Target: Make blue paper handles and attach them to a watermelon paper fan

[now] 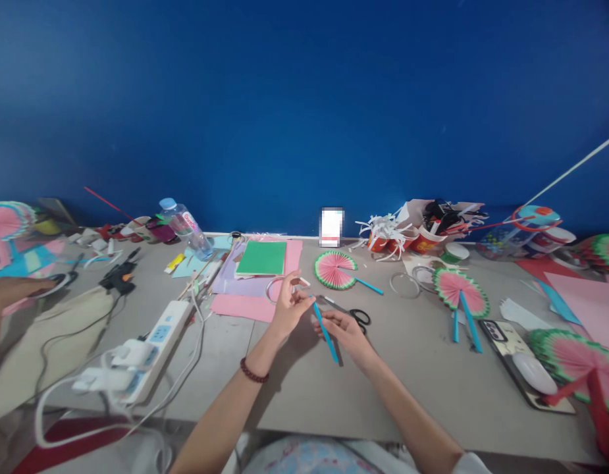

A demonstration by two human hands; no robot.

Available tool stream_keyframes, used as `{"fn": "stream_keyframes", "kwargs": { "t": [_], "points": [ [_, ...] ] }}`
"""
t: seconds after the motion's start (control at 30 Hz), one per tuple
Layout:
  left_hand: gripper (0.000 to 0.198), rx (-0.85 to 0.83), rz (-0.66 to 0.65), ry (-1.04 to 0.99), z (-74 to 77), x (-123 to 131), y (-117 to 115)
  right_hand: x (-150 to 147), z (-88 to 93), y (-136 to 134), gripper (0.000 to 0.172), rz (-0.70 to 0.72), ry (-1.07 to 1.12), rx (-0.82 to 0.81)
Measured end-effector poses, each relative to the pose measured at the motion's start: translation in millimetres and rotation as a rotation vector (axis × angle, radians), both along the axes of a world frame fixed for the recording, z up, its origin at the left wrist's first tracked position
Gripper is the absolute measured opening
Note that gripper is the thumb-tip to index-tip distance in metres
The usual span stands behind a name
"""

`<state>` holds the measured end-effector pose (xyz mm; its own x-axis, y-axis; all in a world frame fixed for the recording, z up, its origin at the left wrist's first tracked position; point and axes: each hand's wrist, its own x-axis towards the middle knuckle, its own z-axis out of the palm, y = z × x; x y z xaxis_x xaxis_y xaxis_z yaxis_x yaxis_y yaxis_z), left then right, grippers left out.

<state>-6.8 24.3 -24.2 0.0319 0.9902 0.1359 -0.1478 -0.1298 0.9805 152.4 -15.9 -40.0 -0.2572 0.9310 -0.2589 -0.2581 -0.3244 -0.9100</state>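
My left hand (289, 306) pinches the upper end of a narrow blue strip (330, 343) between thumb and fingertips. The strip slants down and to the right, its lower end free above the table. My right hand (346, 334) has its curled fingers at the strip's upper half, closed against it; its fingertips are partly hidden. Just beyond the hands lies a pair of black-handled scissors (359, 318). Further back is a round pleated pink paper fan (334, 268) with a green edge and one blue handle (369, 286).
A white power strip (158, 345) with cables stands at left, near a glue gun (120, 275) and another person's hand (32, 286). Green paper (261, 258) lies behind. More fans (462, 291), a phone (499, 342) with a white mouse (534, 372), and tape rings (404, 285) are at right.
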Motion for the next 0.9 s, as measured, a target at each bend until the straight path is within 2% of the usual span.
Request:
{"fn": "stream_keyframes", "kwargs": {
  "t": [0.1, 0.17, 0.23, 0.4, 0.57, 0.7, 0.9],
  "points": [
    [0.066, -0.028, -0.118, -0.002, 2.2, 7, -7, 0, -2.2, 1, 0.036, -0.082, -0.011, 0.062],
    [0.068, -0.040, -0.151, -0.015, 4.3, 11, -10, 1, -2.9, 2, 0.034, -0.110, -0.040, 0.061],
    [0.066, -0.045, -0.139, -0.032, 6.3, 13, -11, 1, -3.0, 1, 0.034, -0.124, -0.055, 0.057],
    [0.046, -0.093, -0.015, -0.057, 7.4, 9, -7, 2, -1.0, 2, 0.032, -0.230, -0.032, 0.052],
    [0.036, -0.138, -0.108, -0.055, 3.0, 11, -10, 4, -0.1, 3, 0.031, -0.334, -0.013, 0.115],
    [0.036, -0.121, -0.145, -0.025, 0.9, 15, -14, 6, -2.1, 2, 0.033, -0.270, -0.142, 0.102],
    [0.036, -0.094, -0.127, 0.050, 2.3, 16, -15, 4, -2.0, -1, 0.038, -0.229, -0.183, 0.120]
  ]
}}
